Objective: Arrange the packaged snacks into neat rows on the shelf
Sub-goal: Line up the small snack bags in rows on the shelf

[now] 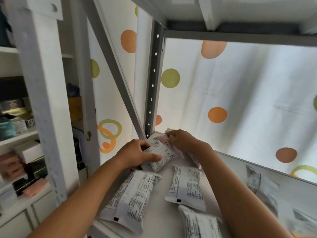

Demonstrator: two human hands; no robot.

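Several white snack packets with black print lie on the white shelf. My left hand grips one packet near the shelf's back left corner, thumb on top. My right hand pinches the top edge of a packet with pink print right behind it. Nearer to me lie a large packet, a middle packet and a front packet. Another packet lies at the right, blurred.
A grey metal upright and a diagonal brace frame the corner. A dotted white curtain hangs behind the shelf. The upper shelf is close overhead. A white cabinet with boxes stands at the left.
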